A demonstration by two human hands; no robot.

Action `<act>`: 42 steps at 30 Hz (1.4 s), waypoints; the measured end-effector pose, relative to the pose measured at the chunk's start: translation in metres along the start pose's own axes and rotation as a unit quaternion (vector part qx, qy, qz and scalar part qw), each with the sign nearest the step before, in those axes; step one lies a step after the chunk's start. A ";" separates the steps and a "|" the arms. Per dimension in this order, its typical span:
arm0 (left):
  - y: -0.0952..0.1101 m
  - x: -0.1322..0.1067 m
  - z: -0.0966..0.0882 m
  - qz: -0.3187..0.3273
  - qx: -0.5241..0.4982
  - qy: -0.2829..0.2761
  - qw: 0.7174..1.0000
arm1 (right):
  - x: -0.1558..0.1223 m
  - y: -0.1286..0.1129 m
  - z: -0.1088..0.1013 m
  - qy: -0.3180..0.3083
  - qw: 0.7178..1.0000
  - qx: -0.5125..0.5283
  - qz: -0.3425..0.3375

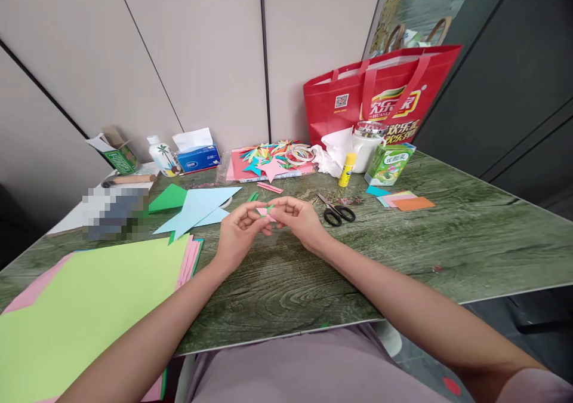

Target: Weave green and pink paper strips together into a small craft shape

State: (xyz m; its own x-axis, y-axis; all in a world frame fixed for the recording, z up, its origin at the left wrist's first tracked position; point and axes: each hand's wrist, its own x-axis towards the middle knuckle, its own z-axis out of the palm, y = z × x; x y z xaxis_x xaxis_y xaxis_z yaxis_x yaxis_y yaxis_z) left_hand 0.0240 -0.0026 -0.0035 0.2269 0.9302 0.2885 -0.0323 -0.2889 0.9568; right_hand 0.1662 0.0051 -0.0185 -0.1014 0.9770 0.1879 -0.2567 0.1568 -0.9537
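My left hand (pixel 239 233) and my right hand (pixel 299 218) meet over the middle of the green wood-grain table (pixel 447 236). Together their fingertips pinch a small pink and green paper piece (pixel 265 211). Both hands are closed around it. Black scissors (pixel 338 212) lie just right of my right hand. A light blue cut paper shape (pixel 197 209) and a green paper piece (pixel 168 199) lie left of my left hand.
A stack of large coloured sheets, lime green on top (pixel 85 313), fills the near left. At the back stand a pile of paper stars (pixel 273 158), tape rolls (pixel 299 153), a glue stick (pixel 347 169), a tissue box (pixel 197 152), a green carton (pixel 388 163) and a red bag (pixel 380 95).
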 end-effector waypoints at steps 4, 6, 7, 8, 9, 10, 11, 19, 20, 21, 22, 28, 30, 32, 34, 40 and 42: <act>0.001 -0.001 0.001 -0.002 0.008 0.017 1.000 | -0.001 -0.003 0.001 -0.039 0.999 0.036 -0.002; 0.001 -0.001 0.001 -0.001 0.007 0.025 1.000 | -0.002 -0.005 0.002 -0.050 0.997 0.059 0.004; 0.001 -0.001 0.000 0.000 0.005 0.027 1.000 | -0.002 -0.005 0.002 -0.053 0.996 0.069 0.008; 0.001 -0.001 0.000 0.000 0.002 0.027 1.000 | -0.001 -0.005 0.002 -0.056 0.995 0.078 0.012; 0.001 -0.001 0.000 -0.001 -0.001 0.025 1.000 | -0.001 -0.005 0.002 -0.056 0.995 0.086 0.016; 0.001 0.000 0.000 -0.002 -0.004 0.023 1.000 | -0.001 -0.005 0.002 -0.054 0.994 0.091 0.021; 0.001 0.000 0.000 -0.003 -0.006 0.021 1.000 | 0.000 -0.005 0.001 -0.050 0.994 0.094 0.026; 0.005 -0.001 0.003 -0.013 0.012 0.033 0.999 | 0.000 -0.005 0.000 -0.015 0.994 0.099 0.050; 0.005 -0.001 0.004 -0.017 0.010 0.033 0.999 | 0.000 -0.005 0.000 -0.012 0.994 0.096 0.051; 0.005 -0.001 0.004 -0.020 0.008 0.033 0.999 | 0.000 -0.005 0.000 -0.009 0.994 0.094 0.050; 0.006 -0.001 0.005 -0.022 0.004 0.034 0.999 | 0.000 -0.005 0.001 -0.007 0.995 0.091 0.048; 0.004 -0.002 0.006 -0.021 0.001 0.032 0.999 | -0.002 -0.003 0.004 -0.007 0.997 0.080 0.018; 0.004 -0.003 0.006 -0.017 0.002 0.026 1.000 | -0.001 -0.003 0.004 0.003 0.997 0.077 0.020; 0.004 -0.002 0.004 -0.010 -0.001 0.021 1.000 | 0.000 -0.004 0.003 0.006 0.998 0.062 0.018; 0.004 0.000 0.002 -0.008 -0.002 0.025 1.000 | 0.002 -0.005 0.000 -0.004 0.999 0.039 0.011; 0.001 0.009 -0.009 -0.080 -0.015 0.033 0.996 | 0.004 -0.003 -0.006 -0.068 0.998 -0.016 0.007; 0.002 0.010 -0.011 -0.125 -0.030 0.007 0.992 | 0.005 -0.002 -0.007 -0.071 0.997 -0.027 -0.001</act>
State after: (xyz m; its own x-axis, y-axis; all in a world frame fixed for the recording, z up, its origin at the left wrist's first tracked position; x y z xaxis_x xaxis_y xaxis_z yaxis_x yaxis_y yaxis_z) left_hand 0.0154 0.0088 0.0012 0.2218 0.9742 0.0415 -0.0342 -0.0347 0.9988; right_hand 0.1725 0.0103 -0.0172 -0.2368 0.9470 0.2173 -0.2057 0.1697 -0.9638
